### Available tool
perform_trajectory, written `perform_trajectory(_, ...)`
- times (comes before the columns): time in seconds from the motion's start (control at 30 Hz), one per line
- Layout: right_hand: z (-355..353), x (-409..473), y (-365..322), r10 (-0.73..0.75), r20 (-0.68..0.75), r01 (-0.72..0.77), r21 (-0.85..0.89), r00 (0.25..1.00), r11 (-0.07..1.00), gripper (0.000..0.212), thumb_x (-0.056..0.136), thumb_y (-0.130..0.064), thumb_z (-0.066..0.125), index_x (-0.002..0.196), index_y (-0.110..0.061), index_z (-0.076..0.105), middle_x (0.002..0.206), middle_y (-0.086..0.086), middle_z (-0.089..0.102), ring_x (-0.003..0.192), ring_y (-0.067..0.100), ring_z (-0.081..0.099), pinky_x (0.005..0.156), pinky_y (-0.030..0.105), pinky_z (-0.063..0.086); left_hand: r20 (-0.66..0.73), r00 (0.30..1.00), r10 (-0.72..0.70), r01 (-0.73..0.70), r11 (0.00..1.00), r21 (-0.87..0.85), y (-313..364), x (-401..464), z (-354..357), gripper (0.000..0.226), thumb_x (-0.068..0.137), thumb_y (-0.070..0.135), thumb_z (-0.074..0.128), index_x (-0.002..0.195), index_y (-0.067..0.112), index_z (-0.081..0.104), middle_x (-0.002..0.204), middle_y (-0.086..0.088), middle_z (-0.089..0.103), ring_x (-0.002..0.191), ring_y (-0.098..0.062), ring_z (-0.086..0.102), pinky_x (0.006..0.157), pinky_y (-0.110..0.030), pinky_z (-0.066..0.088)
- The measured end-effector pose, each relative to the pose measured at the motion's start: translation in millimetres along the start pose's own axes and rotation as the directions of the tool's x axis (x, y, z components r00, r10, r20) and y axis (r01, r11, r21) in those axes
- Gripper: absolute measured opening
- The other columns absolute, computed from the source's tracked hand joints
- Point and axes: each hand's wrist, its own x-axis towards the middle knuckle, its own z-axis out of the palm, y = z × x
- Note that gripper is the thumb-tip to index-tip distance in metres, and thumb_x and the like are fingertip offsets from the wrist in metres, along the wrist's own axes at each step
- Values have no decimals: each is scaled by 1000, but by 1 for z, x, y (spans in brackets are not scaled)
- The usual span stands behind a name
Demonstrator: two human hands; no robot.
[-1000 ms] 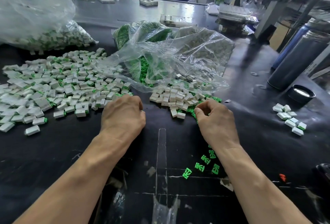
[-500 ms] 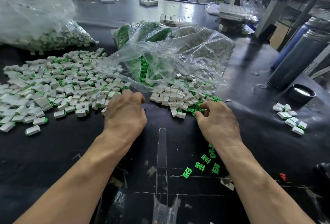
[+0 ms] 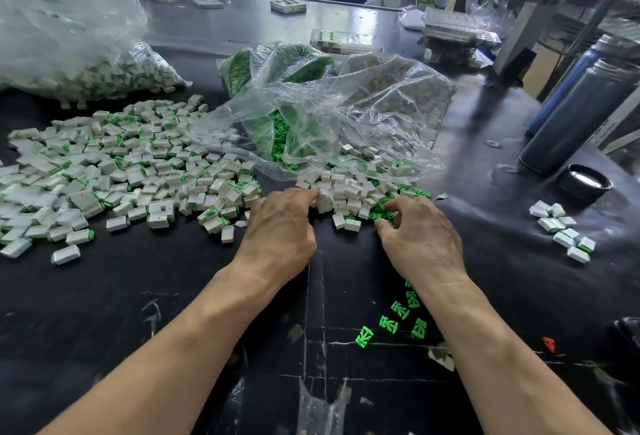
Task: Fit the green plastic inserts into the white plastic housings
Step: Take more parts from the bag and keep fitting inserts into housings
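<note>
Green inserts lie tangled under my right hand, grip curled, contents unclear. My left hand curls on white housings; I might snag several.

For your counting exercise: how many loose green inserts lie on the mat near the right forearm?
5 visible. A sixth may be hidden by the right forearm.

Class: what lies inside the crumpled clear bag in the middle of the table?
The clear bag holds green inserts and white housings; folds and glare hide what lies deeper.
</note>
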Motion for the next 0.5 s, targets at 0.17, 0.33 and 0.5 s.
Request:
perform_trajectory(0.17, 0, -2, 1, -6, 0, 6, 42, 1000, 999, 13, 96, -33, 68, 107, -29, 70, 117, -2, 63, 109, 27, 62, 94, 40, 50, -19, 1000, 19, -21, 992, -125, 8, -8, -4, 46, 97, 12, 60, 139, 31, 58, 130, 7, 65, 124, -18, 53, 111, -34, 31)
perform_trajectory(0.33, 1, -3, -1, -46, 11, 45, 89, 999, 995, 15, 93, -41, 73, 106, -34, 70, 118, -4, 63, 111, 23, 63, 96, 40, 51, -18, 1000, -2, -1, 984, -176, 8, -9, -6, 41, 94, 17, 68, 132, 32, 61, 125, 10, 66, 121, -14, 55, 112, -34, 36)
perform_trajectory(0.5, 3, -2, -4, -52, 1, 51, 55, 999, 997, 9, 94, -41, 73, 94, -33, 69, 115, -4, 60, 110, 23, 61, 85, 32, 38, -11, 1000, 19, -21, 990, -143, 10, -10, -6, 38, 93, 21, 73, 128, 31, 62, 118, 11, 65, 115, -14, 55, 108, -35, 37)
